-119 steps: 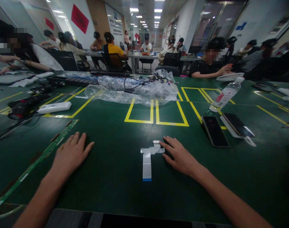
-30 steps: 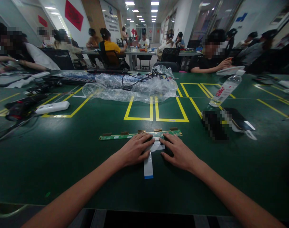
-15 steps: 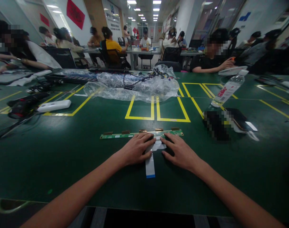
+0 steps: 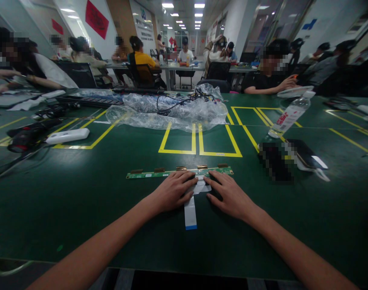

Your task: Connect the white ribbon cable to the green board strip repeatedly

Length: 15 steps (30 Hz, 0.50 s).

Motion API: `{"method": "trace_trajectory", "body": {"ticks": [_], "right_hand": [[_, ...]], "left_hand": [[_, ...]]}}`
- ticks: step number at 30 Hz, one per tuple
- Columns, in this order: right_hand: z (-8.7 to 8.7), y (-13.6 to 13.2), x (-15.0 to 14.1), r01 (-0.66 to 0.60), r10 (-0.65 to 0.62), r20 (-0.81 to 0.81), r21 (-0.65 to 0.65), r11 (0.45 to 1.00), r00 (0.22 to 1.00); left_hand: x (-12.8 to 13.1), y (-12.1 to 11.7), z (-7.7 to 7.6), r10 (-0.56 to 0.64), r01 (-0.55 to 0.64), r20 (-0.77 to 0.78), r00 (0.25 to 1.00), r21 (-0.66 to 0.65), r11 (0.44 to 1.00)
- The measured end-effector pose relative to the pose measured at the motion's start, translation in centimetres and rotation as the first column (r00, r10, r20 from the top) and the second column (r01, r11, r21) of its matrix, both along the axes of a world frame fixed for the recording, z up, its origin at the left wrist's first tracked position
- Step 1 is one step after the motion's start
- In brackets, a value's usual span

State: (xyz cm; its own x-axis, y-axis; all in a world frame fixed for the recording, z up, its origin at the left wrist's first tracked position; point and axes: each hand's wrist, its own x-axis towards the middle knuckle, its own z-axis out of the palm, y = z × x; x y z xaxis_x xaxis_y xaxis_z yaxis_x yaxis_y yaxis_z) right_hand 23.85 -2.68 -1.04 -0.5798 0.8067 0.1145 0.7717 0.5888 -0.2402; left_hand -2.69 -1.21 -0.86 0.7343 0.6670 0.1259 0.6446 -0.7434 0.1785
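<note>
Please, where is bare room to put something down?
The green table looks bare left of the circuit board, below the white device. Another patch: between dark phone and right forearm. Crowded: beneath the plastic wrap; between left hand and right hand.

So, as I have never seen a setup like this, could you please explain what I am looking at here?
There is no machine: these are a person's two bare hands, left hand and right hand, seen by a camera worn on that person's head, looking forward and down. On the dark green table lie a long, thin green circuit board and a flat white ribbon cable with a blue end. Farther back are crumpled clear plastic wrapping and, to the right, a clear plastic bottle with a red-and-white label. Both hands lie palm down, fingertips by the board, around the cable's far end. Neither is closed around anything; whether the cable is plugged in, I cannot tell.
</note>
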Motion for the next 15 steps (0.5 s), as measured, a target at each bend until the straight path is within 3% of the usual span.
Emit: {"method": "trace_trajectory", "body": {"ticks": [9, 15], "right_hand": [[0.07, -0.16, -0.03, -0.014, 0.013, -0.015, -0.02, 1.0, 1.0], [0.06, -0.27, -0.11, -0.063, 0.061, -0.045, -0.052, 0.997, 0.997]], "left_hand": [[0.28, 0.03, -0.31, 0.036, -0.036, -0.008, 0.999, 0.0, 0.999], [0.77, -0.66, 0.07, 0.056, -0.053, -0.023, 0.998, 0.09, 0.994]]}}
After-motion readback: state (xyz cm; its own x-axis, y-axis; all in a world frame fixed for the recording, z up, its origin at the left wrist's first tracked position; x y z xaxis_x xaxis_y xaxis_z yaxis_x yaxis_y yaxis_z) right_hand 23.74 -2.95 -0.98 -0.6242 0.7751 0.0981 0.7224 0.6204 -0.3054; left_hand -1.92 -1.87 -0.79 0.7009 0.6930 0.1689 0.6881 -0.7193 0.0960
